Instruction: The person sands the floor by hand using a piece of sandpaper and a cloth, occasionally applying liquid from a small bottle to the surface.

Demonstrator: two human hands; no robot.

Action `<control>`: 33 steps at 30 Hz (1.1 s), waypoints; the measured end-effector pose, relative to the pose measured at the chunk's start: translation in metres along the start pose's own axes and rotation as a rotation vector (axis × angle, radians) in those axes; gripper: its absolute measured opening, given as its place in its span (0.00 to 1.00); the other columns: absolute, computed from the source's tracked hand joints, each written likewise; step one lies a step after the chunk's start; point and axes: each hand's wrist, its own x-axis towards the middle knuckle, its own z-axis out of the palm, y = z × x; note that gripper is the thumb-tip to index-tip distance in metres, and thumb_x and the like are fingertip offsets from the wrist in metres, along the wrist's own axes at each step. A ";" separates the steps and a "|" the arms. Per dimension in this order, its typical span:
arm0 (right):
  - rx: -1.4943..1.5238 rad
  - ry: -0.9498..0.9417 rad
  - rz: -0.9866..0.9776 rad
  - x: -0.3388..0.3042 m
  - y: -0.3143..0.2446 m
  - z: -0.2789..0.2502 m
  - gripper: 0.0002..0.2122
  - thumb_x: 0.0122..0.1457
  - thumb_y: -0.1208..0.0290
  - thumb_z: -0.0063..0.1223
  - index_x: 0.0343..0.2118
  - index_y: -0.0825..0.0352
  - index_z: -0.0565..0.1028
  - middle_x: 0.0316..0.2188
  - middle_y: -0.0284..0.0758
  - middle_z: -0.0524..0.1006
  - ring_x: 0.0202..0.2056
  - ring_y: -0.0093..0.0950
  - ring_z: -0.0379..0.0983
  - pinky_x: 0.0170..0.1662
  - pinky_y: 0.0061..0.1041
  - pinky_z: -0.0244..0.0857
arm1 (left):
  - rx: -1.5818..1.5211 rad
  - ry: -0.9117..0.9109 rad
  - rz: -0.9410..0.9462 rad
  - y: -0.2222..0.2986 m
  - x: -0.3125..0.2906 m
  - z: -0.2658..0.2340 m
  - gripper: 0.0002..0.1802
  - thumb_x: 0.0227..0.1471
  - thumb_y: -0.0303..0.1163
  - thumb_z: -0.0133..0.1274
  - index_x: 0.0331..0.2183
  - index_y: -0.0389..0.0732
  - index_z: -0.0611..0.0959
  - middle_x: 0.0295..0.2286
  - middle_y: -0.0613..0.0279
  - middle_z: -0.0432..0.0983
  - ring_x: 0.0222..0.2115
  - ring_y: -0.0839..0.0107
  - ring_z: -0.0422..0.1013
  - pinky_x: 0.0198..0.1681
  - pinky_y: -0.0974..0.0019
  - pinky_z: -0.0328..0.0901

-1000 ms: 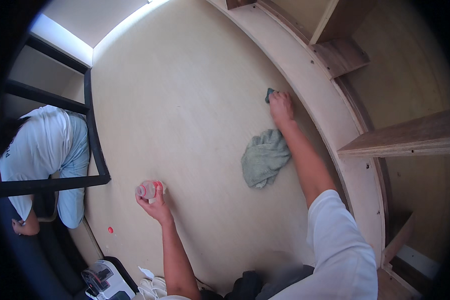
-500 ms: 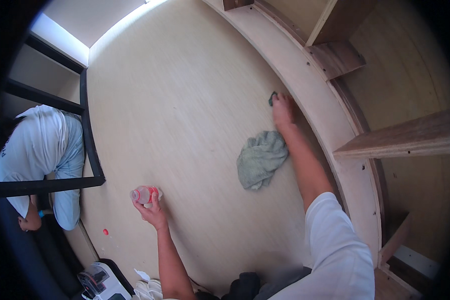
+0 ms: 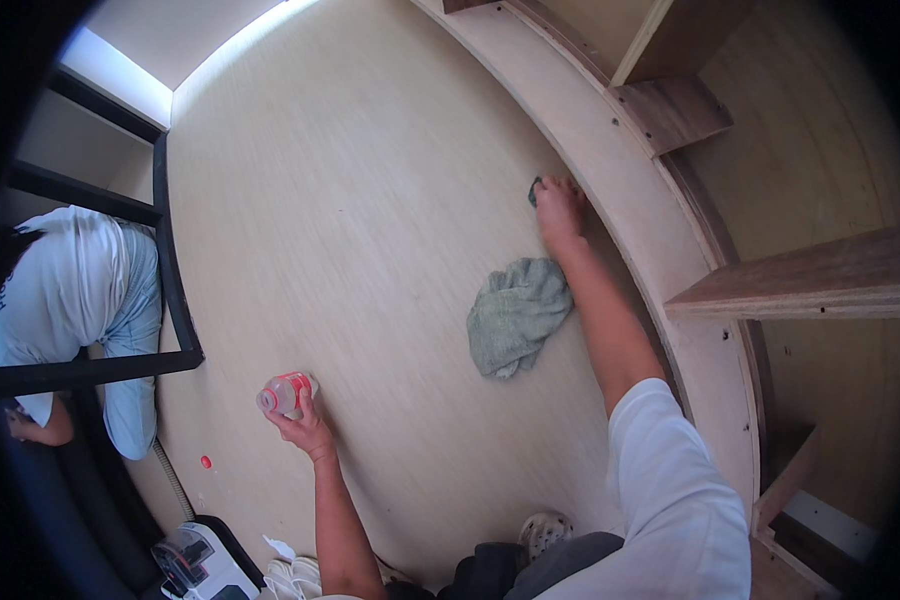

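Observation:
My left hand [image 3: 307,433] is wrapped round a clear plastic bottle [image 3: 284,396] with a red label. The bottle is uncapped and tilted, its mouth toward the left. My right hand [image 3: 562,212] reaches far out and presses a small dark green scouring pad [image 3: 535,191] onto the pale wooden floor [image 3: 370,250], close to the long wooden beam. Nearer to me, beside my right forearm, lies a crumpled grey-green cloth [image 3: 518,318]. A small red cap [image 3: 206,462] rests on the floor to the left of the bottle.
A wooden frame with shelves [image 3: 790,275] runs along the right. On the left stands a black metal frame [image 3: 165,240], with another person [image 3: 80,290] crouching beyond it. A white machine with a clear tank [image 3: 205,560] sits at lower left, near a corrugated hose [image 3: 172,480].
My right hand has shifted slightly left and farther away with the scouring pad. The bottle's tilt has changed a little in my left hand. A light perforated shoe has come into view below.

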 end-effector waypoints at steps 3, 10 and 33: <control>-0.024 0.051 -0.026 0.002 0.000 0.000 0.09 0.55 0.74 0.37 0.33 0.68 0.71 0.37 0.43 0.71 0.40 0.43 0.66 0.43 0.36 0.63 | -0.021 0.047 0.041 0.005 0.000 0.000 0.36 0.43 0.35 0.58 0.51 0.35 0.61 0.45 0.50 0.65 0.44 0.60 0.65 0.47 0.61 0.62; -0.109 0.050 -0.204 -0.004 0.011 0.007 0.09 0.55 0.71 0.38 0.34 0.67 0.71 0.35 0.43 0.72 0.40 0.43 0.67 0.41 0.37 0.63 | -0.001 0.011 0.010 0.000 0.000 0.001 0.37 0.45 0.39 0.56 0.52 0.36 0.58 0.48 0.51 0.60 0.49 0.60 0.60 0.52 0.61 0.55; 0.016 -0.059 0.087 0.000 0.003 0.004 0.10 0.54 0.68 0.40 0.35 0.65 0.72 0.40 0.39 0.69 0.45 0.38 0.64 0.46 0.40 0.60 | 0.010 0.022 0.017 -0.001 0.000 -0.002 0.38 0.45 0.40 0.56 0.53 0.36 0.57 0.48 0.50 0.60 0.49 0.60 0.59 0.52 0.60 0.56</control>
